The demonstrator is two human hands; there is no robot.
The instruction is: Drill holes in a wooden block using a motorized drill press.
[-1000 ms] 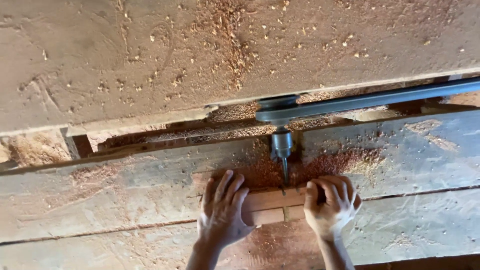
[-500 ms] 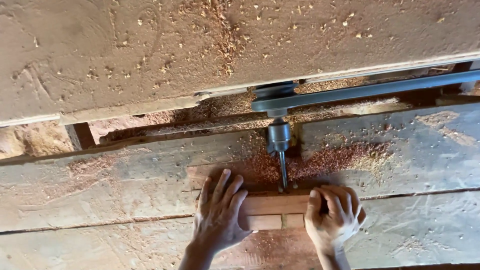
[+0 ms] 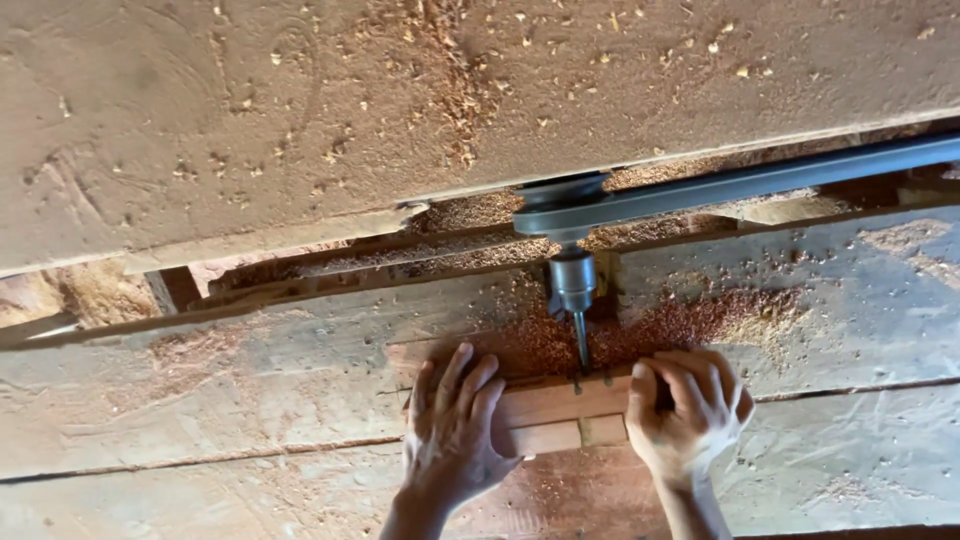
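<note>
Wood block, lower centre of the head view, lies on the sawdust-strewn tabletop against the drill bit. Left hand presses flat, grip released; right hand clenched round its end. Looks stiff, light; best held by both ends.

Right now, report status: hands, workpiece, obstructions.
Left hand flat on wood block; right hand gripping its end. Drill bit at block's far edge. Sawdust piled around.
</note>
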